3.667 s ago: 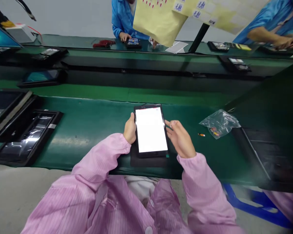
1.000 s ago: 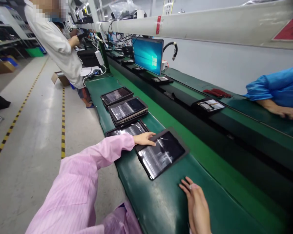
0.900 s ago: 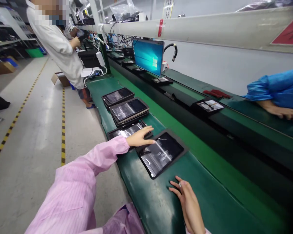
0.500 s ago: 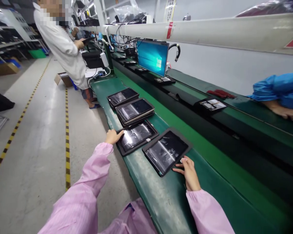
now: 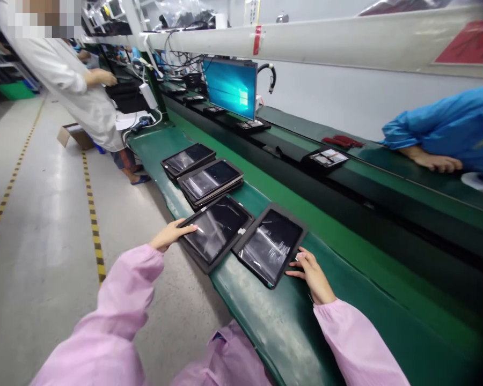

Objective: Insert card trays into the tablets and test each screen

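Note:
Two dark tablets in black cases lie side by side on the green conveyor belt (image 5: 265,316). My left hand (image 5: 171,234) rests flat-fingered on the near edge of the left tablet (image 5: 215,231), whose lower corner reaches past the belt's edge. The right tablet (image 5: 270,246) shows streaky reflections on its screen. My right hand (image 5: 312,276) sits at that tablet's lower right edge, fingers spread. Behind them lie a stack of cased tablets (image 5: 209,181) and another cased tablet (image 5: 188,160).
A monitor showing a Windows desktop (image 5: 230,88) stands farther along the line beneath a white overhead pipe (image 5: 346,43). A co-worker's blue sleeve (image 5: 438,134) reaches over the far belt. A person in a white coat (image 5: 64,80) stands beyond. A taped concrete floor (image 5: 44,214) lies left.
The left tablet has swung round, its near corner now past the belt's edge, and my left hand has slid onto it. My right hand has barely moved.

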`<state>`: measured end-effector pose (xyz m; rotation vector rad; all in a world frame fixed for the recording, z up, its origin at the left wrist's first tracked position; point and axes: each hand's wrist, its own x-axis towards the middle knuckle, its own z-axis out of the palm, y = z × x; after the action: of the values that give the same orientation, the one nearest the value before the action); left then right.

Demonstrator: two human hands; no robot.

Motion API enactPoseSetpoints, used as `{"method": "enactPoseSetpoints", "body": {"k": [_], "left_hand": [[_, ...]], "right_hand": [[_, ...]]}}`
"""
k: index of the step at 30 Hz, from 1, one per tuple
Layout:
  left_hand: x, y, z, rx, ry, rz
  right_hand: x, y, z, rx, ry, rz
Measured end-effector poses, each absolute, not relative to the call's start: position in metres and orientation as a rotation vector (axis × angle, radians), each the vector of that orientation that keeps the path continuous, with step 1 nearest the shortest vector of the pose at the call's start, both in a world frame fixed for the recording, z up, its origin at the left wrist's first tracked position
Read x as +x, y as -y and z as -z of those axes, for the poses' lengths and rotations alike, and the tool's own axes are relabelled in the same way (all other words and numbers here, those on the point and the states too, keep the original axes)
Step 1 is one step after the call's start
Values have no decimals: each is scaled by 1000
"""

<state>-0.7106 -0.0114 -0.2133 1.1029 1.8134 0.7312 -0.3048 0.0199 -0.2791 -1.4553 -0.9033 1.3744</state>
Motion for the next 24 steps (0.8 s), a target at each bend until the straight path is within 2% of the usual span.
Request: {"method": "enactPoseSetpoints", "body": {"k": [4,7,10,13,17,21,24], "left_hand": [[-709,72,168,877,-1858,-997],[-713,113,144,530,-1832,-1120],[-698,130,141,358,-1877,-1242],[-657,125,161,325,-1746,-1256],[-578,103,208,524,-1478,-1184],[-489,101,253,736,-1352,-999],[-432,123,273,854,-1268,-767]], "right_hand": [[-315,-9,274,-1436,861,-1425],[-359,-16,275,-1379,843,-1442],[-414,-37,273,-1306,821,-1488],[-430,-51,267,-1244,801,-1501],[-344,-18,259,-1262,703,-1265],[-225,86,260,-1390,485,-730],[-191,163,269,-1473,418,-506]]}}
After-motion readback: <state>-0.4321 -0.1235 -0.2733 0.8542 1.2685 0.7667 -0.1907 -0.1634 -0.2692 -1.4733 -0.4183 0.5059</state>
